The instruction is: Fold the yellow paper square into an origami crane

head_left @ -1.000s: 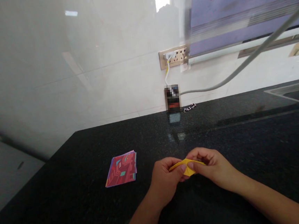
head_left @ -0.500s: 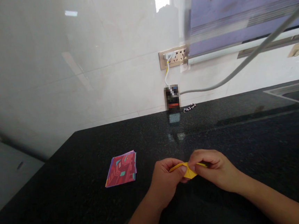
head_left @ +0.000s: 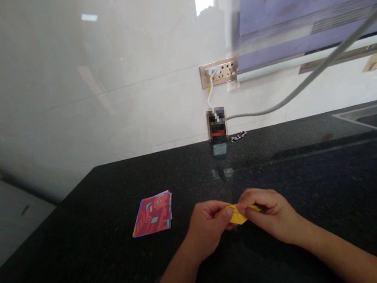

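Note:
A small piece of folded yellow paper point(head_left: 238, 217) is held between my two hands, just above the dark countertop. My left hand point(head_left: 208, 228) pinches its left part, the thumb lying on top near the middle. My right hand point(head_left: 271, 214) grips the right part, with thumb and fingertips close to the centre fold. The fingers of both hands cover much of the paper, and the tips beneath are mostly hidden. To the left of my left hand lies a stack of patterned paper sheets point(head_left: 153, 214), red on top.
Against the wall, a pixelated device point(head_left: 218, 125) stands on the black counter point(head_left: 114, 196), with a grey cable point(head_left: 290, 95) running right. A beaded strand point(head_left: 238, 136) lies beside it. A wall socket point(head_left: 218, 72) is above. A sink edge point(head_left: 361, 123) shows at the right.
My left hand has shifted very slightly left, its thumb sliding a little on the yellow paper. My right hand keeps its grip in nearly the same place.

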{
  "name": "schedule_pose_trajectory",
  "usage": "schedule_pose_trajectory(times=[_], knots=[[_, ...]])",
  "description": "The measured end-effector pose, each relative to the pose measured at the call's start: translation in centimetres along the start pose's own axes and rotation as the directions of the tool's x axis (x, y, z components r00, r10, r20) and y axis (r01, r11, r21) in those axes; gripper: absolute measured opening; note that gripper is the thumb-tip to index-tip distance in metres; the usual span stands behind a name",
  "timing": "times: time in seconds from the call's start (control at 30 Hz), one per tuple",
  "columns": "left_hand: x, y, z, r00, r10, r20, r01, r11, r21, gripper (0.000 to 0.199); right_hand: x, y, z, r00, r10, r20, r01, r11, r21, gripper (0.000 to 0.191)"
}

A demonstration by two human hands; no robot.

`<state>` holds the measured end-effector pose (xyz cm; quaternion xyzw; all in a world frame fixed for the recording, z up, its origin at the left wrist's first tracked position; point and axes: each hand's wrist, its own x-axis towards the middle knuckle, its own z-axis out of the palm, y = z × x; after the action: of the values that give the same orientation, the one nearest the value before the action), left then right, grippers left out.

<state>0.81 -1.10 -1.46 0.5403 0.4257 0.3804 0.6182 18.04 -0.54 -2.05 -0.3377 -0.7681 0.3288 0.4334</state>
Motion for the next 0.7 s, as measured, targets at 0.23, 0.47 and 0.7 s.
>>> schedule_pose_trajectory(times=[0.23, 0.47, 0.7], knots=[[0.00, -0.14, 0.04, 1.000, 0.006, 0.014, -0.006, 1.000, -0.003, 0.026, 0.03, -0.06, 0.06, 1.000, 0.018, 0.004, -0.018, 1.000, -0.009, 0.013], [0.06, -0.17, 0.13, 0.999, -0.027, -0.047, 0.024, 0.999, -0.044, 0.025, 0.14, -0.34, -0.05, 1.000, -0.017, 0.010, 0.017, 1.000, -0.024, 0.013], [-0.03, -0.33, 0.17, 0.992, 0.088, -0.092, -0.084, 0.995, 0.044, 0.019, 0.09, -0.67, 0.06, 0.997, 0.083, 0.007, -0.082, 0.996, -0.032, 0.011]])
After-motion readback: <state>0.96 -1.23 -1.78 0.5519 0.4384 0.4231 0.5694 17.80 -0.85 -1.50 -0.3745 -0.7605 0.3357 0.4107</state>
